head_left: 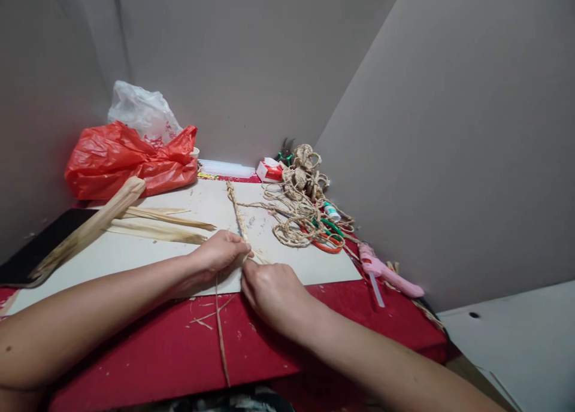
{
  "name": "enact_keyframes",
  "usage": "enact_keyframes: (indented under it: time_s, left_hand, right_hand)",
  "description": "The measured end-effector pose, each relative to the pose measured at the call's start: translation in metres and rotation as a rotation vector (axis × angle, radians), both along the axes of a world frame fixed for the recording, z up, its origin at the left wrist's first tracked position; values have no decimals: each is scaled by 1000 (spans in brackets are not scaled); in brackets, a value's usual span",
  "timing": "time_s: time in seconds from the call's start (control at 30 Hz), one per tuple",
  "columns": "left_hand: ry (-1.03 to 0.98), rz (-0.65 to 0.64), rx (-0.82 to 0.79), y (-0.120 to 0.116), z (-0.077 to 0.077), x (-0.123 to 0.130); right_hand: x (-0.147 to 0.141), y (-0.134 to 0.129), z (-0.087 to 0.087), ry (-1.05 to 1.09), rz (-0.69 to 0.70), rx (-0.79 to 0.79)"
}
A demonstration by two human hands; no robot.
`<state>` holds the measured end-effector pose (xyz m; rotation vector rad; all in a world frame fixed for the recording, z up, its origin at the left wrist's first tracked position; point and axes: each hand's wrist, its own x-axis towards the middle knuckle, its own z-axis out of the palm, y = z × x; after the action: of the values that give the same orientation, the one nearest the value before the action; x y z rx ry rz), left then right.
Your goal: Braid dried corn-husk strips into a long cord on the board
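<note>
A braided straw cord [238,211] lies lengthwise on the white board [309,271], its near end running into my hands. My left hand [222,250] pinches that end between thumb and fingers. Right beside it, my right hand [272,289] is closed, its fingers curled around loose strands at the cord's end, largely hidden by the hand. One thin strand [220,334] hangs from beneath my left hand over the red cloth. Several dry husk strips [157,229] lie to the left of my left hand.
A pile of twisted cord [299,205] sits at right with scissors [330,241] among it. A pink glue gun [389,271] rests on the red cloth [269,358]. A red plastic bag [130,163] stands back left, near a dark flat object [49,238]. Grey walls close in behind and right.
</note>
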<state>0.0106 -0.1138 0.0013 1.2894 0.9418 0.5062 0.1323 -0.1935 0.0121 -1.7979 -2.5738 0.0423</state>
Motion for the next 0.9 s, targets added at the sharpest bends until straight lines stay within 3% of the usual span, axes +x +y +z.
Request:
enact_keyframes:
  time_s: [0.1,0.2,0.27,0.3,0.4,0.47,0.53,0.63,0.77,0.83,0.9]
  left_hand:
    - [-41,-14,-10,1,1,-1]
    - [-55,-52,-38,4,0,-2]
    - [-64,-78,-51,6,-2,-3]
    - [-73,-96,-50,6,-2,-3]
    - [-93,-154,-17,7,-2,-3]
    - [-88,-147,-1,7,-1,-4]
    - [-64,-140,6,9,0,-5]
    - [-4,-227,36,15,-1,-9]
    - [105,-318,116,24,-3,-12]
    - [138,-343,194,27,-1,-12]
    - [170,-365,294,27,3,-13]
  right_hand:
    - [13,-9,15,206,129,-119]
    - [32,4,23,544,-42,40]
    - [39,21,19,692,-144,128]
    - [40,30,15,758,-148,52]
    - [37,51,0,945,-152,-415]
    - [34,60,-8,1020,-187,-610]
    - [35,66,-12,1046,-199,-685]
    - [42,75,-14,1068,-178,-847]
    - [49,79,-17,1248,-184,-1117]
    - [47,77,-19,1353,-197,-1171]
    - [43,72,-20,1439,-242,-1123]
